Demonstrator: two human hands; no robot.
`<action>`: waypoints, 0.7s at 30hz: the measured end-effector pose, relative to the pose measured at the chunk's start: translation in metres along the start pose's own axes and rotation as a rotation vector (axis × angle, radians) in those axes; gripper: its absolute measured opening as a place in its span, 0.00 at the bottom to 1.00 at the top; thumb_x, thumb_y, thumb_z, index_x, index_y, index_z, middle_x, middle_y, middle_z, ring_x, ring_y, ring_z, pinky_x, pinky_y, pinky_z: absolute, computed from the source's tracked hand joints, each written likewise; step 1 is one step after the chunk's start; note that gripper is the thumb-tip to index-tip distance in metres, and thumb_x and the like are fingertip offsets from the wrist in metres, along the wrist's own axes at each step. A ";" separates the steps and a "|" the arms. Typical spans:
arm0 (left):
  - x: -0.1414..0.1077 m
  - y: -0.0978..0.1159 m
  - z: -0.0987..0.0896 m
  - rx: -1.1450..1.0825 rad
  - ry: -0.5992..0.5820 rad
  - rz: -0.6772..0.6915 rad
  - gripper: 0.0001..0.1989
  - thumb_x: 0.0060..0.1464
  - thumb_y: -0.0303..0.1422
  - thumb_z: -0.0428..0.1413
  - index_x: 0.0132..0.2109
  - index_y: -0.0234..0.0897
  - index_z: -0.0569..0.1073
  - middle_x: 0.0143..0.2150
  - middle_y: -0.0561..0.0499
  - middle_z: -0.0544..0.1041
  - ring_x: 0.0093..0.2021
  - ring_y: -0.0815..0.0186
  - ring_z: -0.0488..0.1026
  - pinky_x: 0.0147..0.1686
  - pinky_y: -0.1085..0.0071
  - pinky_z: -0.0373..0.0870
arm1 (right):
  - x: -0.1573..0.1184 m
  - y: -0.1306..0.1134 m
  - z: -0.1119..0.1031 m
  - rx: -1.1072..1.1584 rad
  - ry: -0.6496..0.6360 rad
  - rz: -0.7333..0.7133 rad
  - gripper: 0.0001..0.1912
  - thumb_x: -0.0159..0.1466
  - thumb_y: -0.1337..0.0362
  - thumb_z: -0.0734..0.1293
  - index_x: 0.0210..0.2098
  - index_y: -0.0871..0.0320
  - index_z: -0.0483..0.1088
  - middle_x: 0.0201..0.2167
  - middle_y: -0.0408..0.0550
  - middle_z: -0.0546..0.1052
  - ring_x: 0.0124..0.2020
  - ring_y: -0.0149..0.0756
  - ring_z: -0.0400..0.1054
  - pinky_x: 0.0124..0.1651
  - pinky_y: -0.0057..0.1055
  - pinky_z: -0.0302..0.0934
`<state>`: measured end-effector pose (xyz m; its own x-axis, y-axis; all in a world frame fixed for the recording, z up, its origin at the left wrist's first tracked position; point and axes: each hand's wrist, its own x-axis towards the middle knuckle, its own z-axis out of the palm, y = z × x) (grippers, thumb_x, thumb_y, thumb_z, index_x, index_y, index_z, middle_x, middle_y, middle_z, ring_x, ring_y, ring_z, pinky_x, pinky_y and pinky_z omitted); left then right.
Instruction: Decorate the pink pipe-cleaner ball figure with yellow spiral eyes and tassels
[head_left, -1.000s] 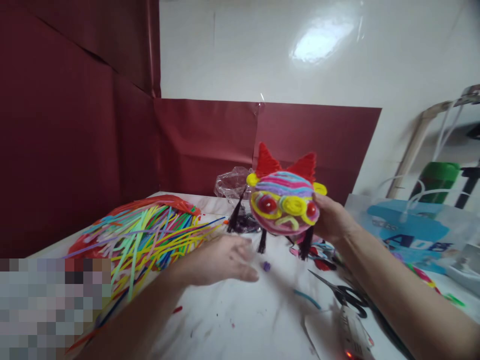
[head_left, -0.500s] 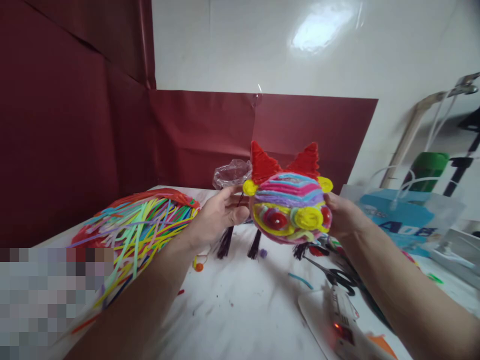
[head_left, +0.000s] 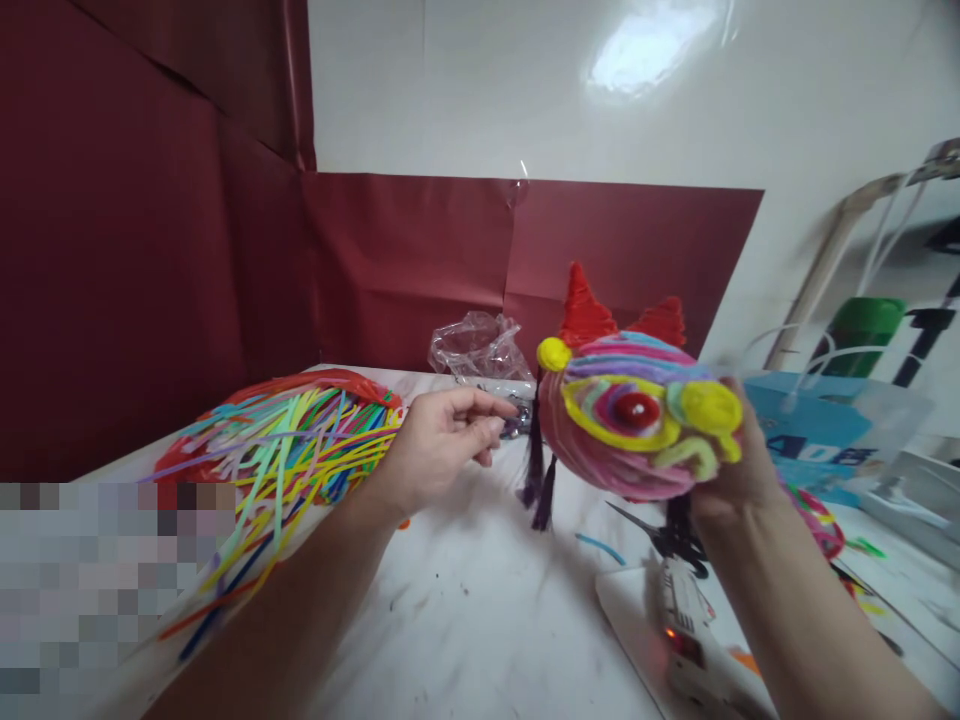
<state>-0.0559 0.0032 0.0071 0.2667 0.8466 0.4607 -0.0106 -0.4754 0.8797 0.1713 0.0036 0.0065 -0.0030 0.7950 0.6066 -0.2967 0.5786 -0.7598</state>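
Note:
A colourful pipe-cleaner animal head (head_left: pixel 622 470) is held up at the right of the middle, turned at an angle. It has pointed red ears, a big red eye ringed in yellow, a yellow coiled nose and dark tassels (head_left: pixel 544 495) hanging below. My right hand (head_left: pixel 746 470) grips its right side, with most fingers hidden behind it. My left hand (head_left: pixel 450 435) is apart from the head, to its left. Its fingers point right, thumb and index slightly parted, with nothing visible between them.
Loose pipe cleaners (head_left: pixel 300 440) spread at the left. Crumpled clear plastic (head_left: pixel 480 345) lies at the back. Black scissors (head_left: pixel 667 540) and a white glue gun (head_left: pixel 682 610) with a red light lie at front right. Behind stand a blue-and-white bag (head_left: pixel 817 400) and a green bottle (head_left: pixel 866 330).
My left hand has let go of the animal head and sits clear of it. My right hand has shifted the head rightward and turned it so its side with one eye faces me.

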 end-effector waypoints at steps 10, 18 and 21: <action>0.001 -0.007 0.003 -0.034 -0.034 0.075 0.33 0.41 0.41 0.64 0.52 0.31 0.65 0.50 0.38 0.71 0.51 0.55 0.69 0.49 0.62 0.66 | 0.000 0.000 0.004 0.096 -0.080 0.085 0.15 0.52 0.45 0.69 0.32 0.47 0.76 0.35 0.42 0.80 0.50 0.48 0.68 0.55 0.46 0.60; -0.002 -0.006 0.012 -0.238 -0.269 0.171 0.33 0.43 0.42 0.64 0.55 0.37 0.62 0.54 0.43 0.71 0.53 0.53 0.68 0.50 0.63 0.67 | -0.013 0.015 0.036 0.159 -0.239 0.180 0.21 0.59 0.47 0.65 0.46 0.52 0.73 0.43 0.47 0.78 0.50 0.48 0.68 0.56 0.47 0.59; -0.002 -0.002 0.000 -0.206 -0.288 0.112 0.33 0.43 0.38 0.64 0.55 0.36 0.63 0.53 0.42 0.72 0.53 0.52 0.69 0.49 0.62 0.68 | -0.016 0.023 0.044 0.233 -0.310 0.185 0.20 0.61 0.48 0.64 0.46 0.52 0.73 0.44 0.46 0.77 0.52 0.46 0.67 0.57 0.45 0.58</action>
<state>-0.0566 0.0023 0.0044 0.5126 0.6762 0.5292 -0.2412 -0.4781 0.8445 0.1227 -0.0036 -0.0102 -0.3530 0.7683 0.5339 -0.4722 0.3464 -0.8106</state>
